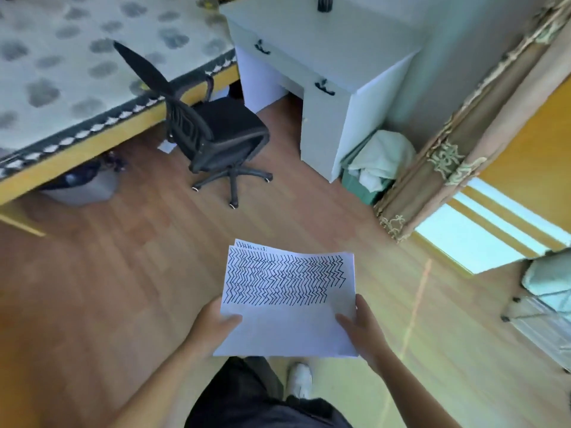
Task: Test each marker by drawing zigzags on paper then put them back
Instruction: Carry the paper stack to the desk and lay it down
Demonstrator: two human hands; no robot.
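Note:
I stand on a wooden floor and hold a thin stack of white paper sheets (287, 329) in front of me. The top sheet carries several rows of dark zigzag lines across its upper half; its lower half is blank. My left hand (213, 322) grips the stack's left edge, thumb on top. Gripping the right edge, also thumb on top, is my right hand (361, 325). A second marked sheet peeks out at the top. No marker is in view.
A black office chair (216, 131) stands ahead on the floor, next to a white desk (324, 66) with drawers. A bed with a spotted cover (77, 72) fills the left. A curtain (457, 137) and a sunlit window are at right. A green bin (367, 183) sits by the desk.

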